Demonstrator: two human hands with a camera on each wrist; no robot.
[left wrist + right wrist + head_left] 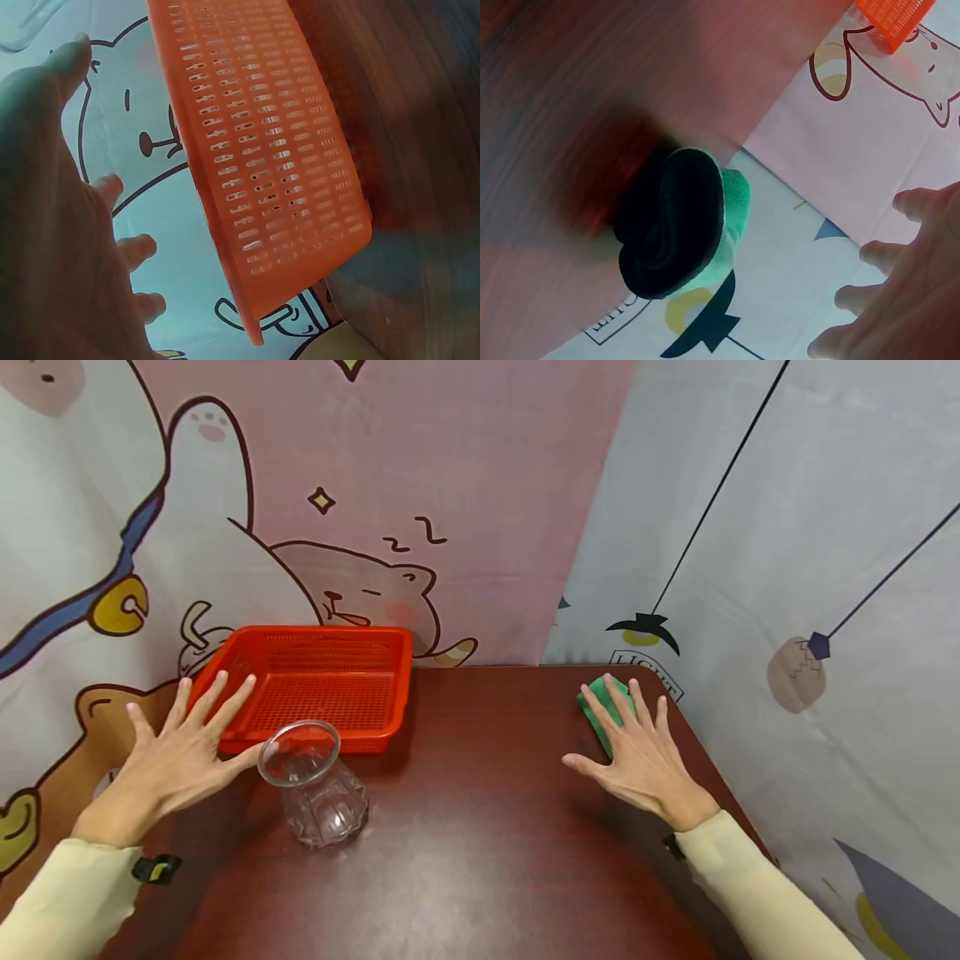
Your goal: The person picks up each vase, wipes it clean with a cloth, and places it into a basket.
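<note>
My left hand [180, 747] hovers flat with fingers spread over the near left corner of an orange perforated basket [322, 681], its thumb close to the rim of a clear glass vase [318, 785]. In the left wrist view the basket [262, 165] fills the middle and the hand [52, 247] holds nothing. My right hand [637, 752] is spread flat above the table, its fingertips over a folded green cloth [600, 710]. The right wrist view shows the cloth [679, 221], green with a dark side, lying apart from the hand [900, 300].
A dark red-brown table [487, 843] carries everything. Cartoon-printed fabric walls [375, 485] close in behind and on the right, close to the table's edges. The basket stands at the back left, the cloth near the back right corner.
</note>
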